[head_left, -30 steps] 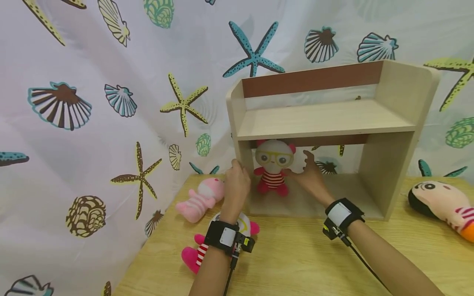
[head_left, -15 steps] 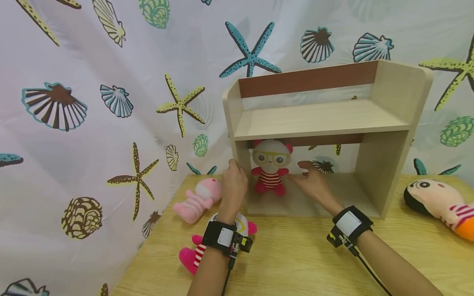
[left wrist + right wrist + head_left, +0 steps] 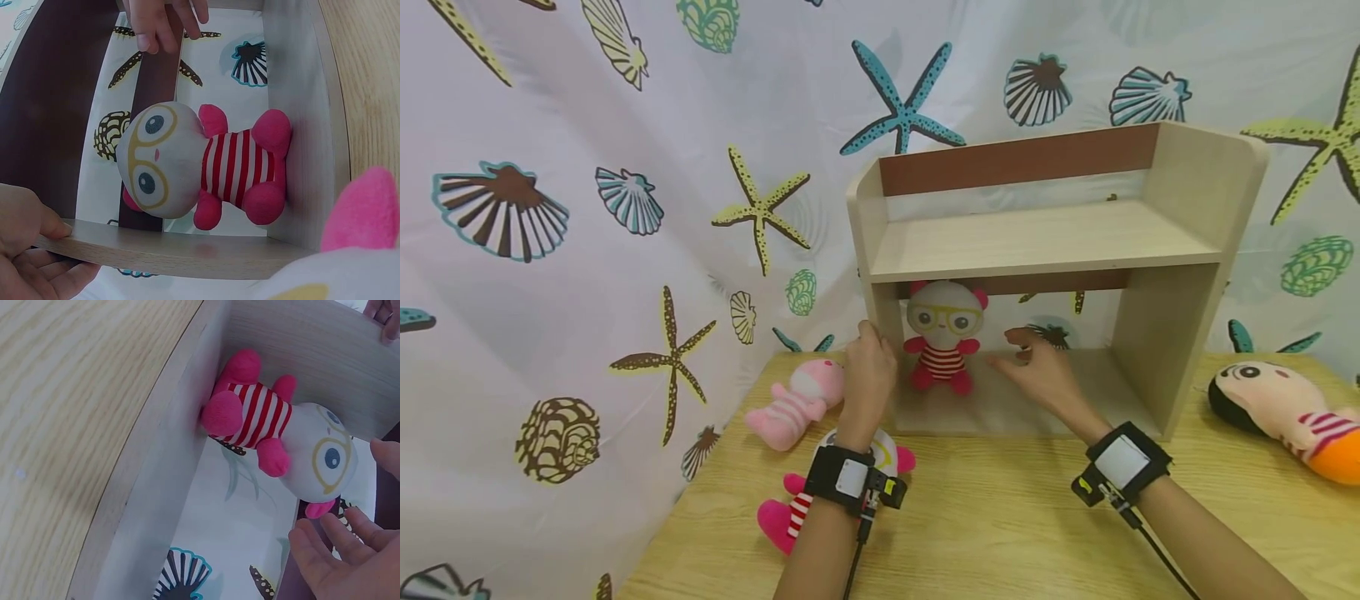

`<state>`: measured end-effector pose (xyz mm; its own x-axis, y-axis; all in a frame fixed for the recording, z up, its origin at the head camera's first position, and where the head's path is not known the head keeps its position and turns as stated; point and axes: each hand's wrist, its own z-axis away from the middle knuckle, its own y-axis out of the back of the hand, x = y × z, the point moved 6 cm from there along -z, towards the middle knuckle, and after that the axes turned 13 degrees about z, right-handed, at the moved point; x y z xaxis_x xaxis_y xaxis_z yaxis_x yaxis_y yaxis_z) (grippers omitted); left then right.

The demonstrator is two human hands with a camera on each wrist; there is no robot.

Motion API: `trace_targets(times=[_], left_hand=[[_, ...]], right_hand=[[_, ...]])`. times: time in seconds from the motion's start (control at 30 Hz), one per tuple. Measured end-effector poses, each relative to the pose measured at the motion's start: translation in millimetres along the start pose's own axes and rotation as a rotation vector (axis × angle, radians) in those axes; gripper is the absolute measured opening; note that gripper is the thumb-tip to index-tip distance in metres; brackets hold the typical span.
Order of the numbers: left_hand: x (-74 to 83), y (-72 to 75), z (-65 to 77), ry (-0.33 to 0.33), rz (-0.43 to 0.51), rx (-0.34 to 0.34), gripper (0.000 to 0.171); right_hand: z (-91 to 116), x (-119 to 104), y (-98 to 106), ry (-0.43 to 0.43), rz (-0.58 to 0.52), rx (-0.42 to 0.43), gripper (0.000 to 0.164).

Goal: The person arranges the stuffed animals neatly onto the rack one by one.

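Note:
A plush panda with yellow glasses, pink ears and limbs and a red-and-white striped body sits upright in the lower left of a small wooden shelf unit. My left hand grips the front edge of the unit's left side panel, thumb on the inner face and fingers outside, as the left wrist view shows. Inside the lower compartment, my right hand is spread with bent, relaxed fingers, to the right of the panda and apart from it. In the right wrist view its fingers hold nothing.
A pink striped plush lies left of the unit. Partly hidden under my left wrist is another plush panda. A doll with black hair lies at the right of the wooden table. A patterned curtain hangs behind.
My right hand has drawn back to the right, away from the panda, and its fingers have relaxed. The left hand keeps its grip on the side panel. The head view has shifted slightly.

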<state>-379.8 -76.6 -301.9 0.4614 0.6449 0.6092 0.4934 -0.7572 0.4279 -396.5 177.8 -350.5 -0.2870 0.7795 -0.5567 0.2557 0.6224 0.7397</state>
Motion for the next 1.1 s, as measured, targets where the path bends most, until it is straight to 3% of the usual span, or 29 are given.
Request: trace_targets(times=[0.27,0.83,1.1], left_hand=[[1.0,1.1,-1.3,0.014,0.003,-0.011,0.010],[-1.1,2.9,-1.0,0.044,0.001,-0.010,0.011],[-0.5,0.9,-0.8,0.047,0.006,-0.021,0.012]], right_hand=[[6.3,2.9,8.2,0.051,0.072,0.022,0.061],[26.2,16.7,31.9,0.032,0.113,0.062,0.055],[36.6,23.7,43.3,0.012,0.119,0.051,0.060]])
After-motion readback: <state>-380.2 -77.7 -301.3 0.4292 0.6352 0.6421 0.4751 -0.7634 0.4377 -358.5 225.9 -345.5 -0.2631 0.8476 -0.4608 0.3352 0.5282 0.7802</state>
